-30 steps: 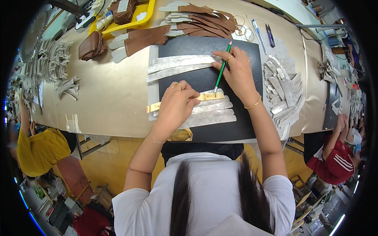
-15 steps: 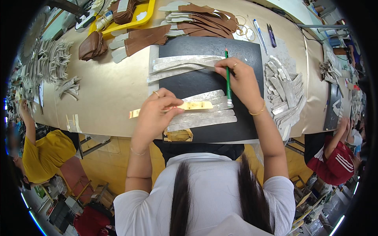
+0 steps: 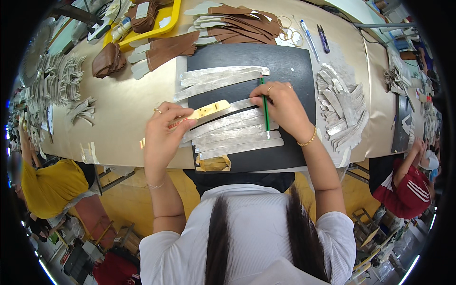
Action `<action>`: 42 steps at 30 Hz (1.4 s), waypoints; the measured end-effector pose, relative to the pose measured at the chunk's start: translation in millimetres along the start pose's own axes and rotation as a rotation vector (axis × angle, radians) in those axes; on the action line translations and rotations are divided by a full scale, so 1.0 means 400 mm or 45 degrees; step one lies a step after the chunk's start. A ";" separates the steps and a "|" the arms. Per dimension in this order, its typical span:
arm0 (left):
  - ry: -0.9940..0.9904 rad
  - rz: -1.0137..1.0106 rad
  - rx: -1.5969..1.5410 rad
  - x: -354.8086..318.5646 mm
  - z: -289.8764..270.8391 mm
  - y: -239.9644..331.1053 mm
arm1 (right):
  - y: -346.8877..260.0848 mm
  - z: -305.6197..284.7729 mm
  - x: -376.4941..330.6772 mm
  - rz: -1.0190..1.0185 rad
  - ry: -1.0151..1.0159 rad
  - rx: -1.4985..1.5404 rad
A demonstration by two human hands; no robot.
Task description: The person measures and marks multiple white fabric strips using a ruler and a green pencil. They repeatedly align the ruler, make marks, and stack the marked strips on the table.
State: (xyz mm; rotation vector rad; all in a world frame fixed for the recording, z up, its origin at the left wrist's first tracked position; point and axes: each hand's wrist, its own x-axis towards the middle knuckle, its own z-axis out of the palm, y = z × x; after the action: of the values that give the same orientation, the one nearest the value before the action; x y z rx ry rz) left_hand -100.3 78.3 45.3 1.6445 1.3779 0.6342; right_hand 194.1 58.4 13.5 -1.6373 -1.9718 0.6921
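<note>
My left hand (image 3: 164,133) is closed on a flat yellow template strip (image 3: 213,110) with small holes, tilted above the black board's left side. A green pencil (image 3: 266,111) is held between the fingers of my right hand (image 3: 282,107), its eraser end toward me. That hand's fingertips also touch the right end of a thin grey strip (image 3: 237,105), at the far side of a row of similar strips (image 3: 242,142). Farther back, more grey strips (image 3: 213,78) lie overlapped on the black board (image 3: 294,61).
Right of the board is a heap of grey strips (image 3: 342,109); beyond it lie a pen (image 3: 309,40) and thread snips (image 3: 323,39). Brown leather pieces (image 3: 237,26) and a yellow tray (image 3: 173,21) stand at the back. Taped to the board's near edge is a tan patch (image 3: 213,163).
My right hand has moved nearer with the pencil, bringing a grey strip from the far group to the near row. My left hand has shifted left, and the template now tilts upward.
</note>
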 end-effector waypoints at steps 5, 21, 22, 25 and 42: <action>0.031 0.122 0.061 0.011 0.089 -0.004 | 0.006 -0.005 -0.020 -0.036 0.162 -0.155; 0.032 0.308 0.244 0.040 0.221 -0.005 | 0.038 -0.033 -0.077 0.134 0.372 -0.044; 0.034 0.314 0.245 0.040 0.222 -0.006 | 0.038 -0.033 -0.076 0.122 0.378 -0.046; 0.050 0.321 0.225 0.040 0.223 -0.006 | 0.037 -0.033 -0.075 0.119 0.380 -0.036; 0.073 0.333 0.257 0.040 0.227 -0.004 | 0.032 -0.020 -0.073 0.147 0.436 0.213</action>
State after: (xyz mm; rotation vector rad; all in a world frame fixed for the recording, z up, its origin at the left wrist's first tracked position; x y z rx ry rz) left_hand -22.4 66.7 -2.9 2.0037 1.3129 0.7148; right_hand 213.4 32.2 9.9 -1.6516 -1.5479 0.5581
